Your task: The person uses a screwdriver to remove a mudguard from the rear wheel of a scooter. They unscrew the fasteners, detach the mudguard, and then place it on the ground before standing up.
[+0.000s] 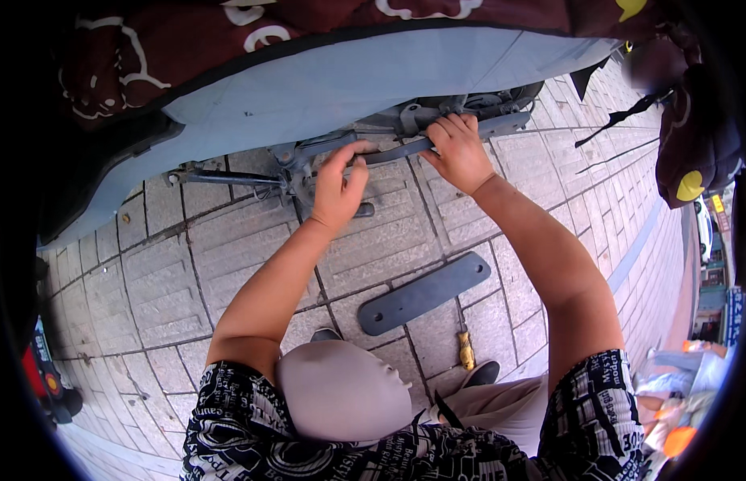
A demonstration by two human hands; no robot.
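Note:
Low under the light-blue side panel (pixel 333 100) of a scooter, my right hand (pixel 460 156) is closed around a long, slightly curved dark grey strip (pixel 405 150). The strip runs past that hand to the right along the scooter's underside. My left hand (pixel 338 188) has its thumb and curled fingers at the strip's left end. Beside my left hand is the scooter's stand (pixel 237 178), with metal brackets around it. A flat grey pad (pixel 425 293) with rounded ends and a hole near each end lies on the paving. Near it lies a screwdriver (pixel 466 350) with a yellow handle.
A maroon padded cover (pixel 196 48) with white and yellow drawings hangs over the scooter's top. Another maroon piece (pixel 690 144) hangs at the right, near black straps (pixel 622 119). My shoe (pixel 481 374) is beside the screwdriver. People (pixel 678 401) are at the far right edge.

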